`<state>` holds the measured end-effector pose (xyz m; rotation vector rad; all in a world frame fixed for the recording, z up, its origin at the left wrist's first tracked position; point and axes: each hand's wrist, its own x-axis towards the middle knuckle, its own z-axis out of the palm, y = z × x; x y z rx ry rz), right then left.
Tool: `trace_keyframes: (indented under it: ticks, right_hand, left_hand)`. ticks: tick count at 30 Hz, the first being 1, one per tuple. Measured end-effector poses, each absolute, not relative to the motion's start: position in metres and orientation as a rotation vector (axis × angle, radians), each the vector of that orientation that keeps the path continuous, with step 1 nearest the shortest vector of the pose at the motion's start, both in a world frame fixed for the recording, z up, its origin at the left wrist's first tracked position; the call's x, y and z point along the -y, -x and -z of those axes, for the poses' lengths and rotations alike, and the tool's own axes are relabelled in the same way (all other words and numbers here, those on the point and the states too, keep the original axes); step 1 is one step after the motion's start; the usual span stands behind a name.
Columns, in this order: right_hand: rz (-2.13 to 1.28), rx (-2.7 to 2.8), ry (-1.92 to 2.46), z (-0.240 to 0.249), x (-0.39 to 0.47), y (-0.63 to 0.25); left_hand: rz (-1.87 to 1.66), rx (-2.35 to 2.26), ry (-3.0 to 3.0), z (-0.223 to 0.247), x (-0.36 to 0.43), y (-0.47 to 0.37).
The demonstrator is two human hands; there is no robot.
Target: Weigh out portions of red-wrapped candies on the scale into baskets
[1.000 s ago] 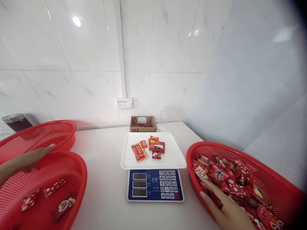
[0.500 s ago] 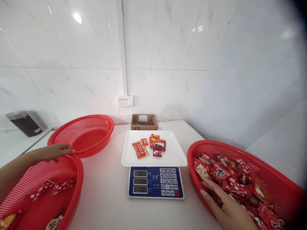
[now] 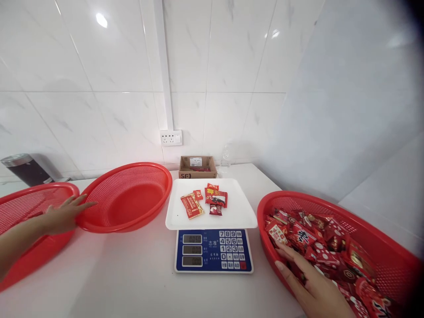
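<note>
My left hand [image 3: 68, 213] lies with spread fingers where two red baskets meet. Its fingertips reach over the near-left rim of the middle basket [image 3: 126, 227], which has a bare floor. Under my wrist and forearm is the left basket [image 3: 43, 247], its contents mostly hidden. My right hand [image 3: 308, 276] holds the near-left rim of the right basket [image 3: 270, 198], thumb at the outer side and fingers inside. Red wrapped candies [image 3: 326, 254] fill that basket, close to my fingers. Several small red packets [image 3: 192, 205] rest on the white pan of a digital scale [image 3: 213, 251].
An open cardboard box [image 3: 198, 173] stands behind the scale, beside a clear plastic bottle [image 3: 225, 157]. A dark cylinder with a silver top [image 3: 26, 170] is at the far left. The tiled wall carries a socket [image 3: 171, 138] and bounds the white table [image 3: 142, 274].
The left basket has shifted left and away from me; the middle basket has come right and nearer. My left hand has moved down and left, its fingers spreading. My right hand stays put.
</note>
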<state>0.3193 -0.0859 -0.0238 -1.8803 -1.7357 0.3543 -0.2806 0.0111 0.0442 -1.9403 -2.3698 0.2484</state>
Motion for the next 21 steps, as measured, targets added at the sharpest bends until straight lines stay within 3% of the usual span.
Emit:
trace_keyframes:
  ticks: [5,15,21]
  right_hand:
    - [-0.389,1.719,1.924,0.02,0.086,-0.317]
    - [-0.393,1.697,1.932,0.015,0.087,-0.315]
    - [-0.407,1.712,1.902,0.016,0.086,-0.313]
  left_hand:
    - [-0.272,2.24,2.261,-0.025,-0.011,0.261]
    - [-0.197,2.231,2.188,-0.033,-0.03,0.19]
    - [0.36,1.907,2.685,-0.033,-0.031,0.087]
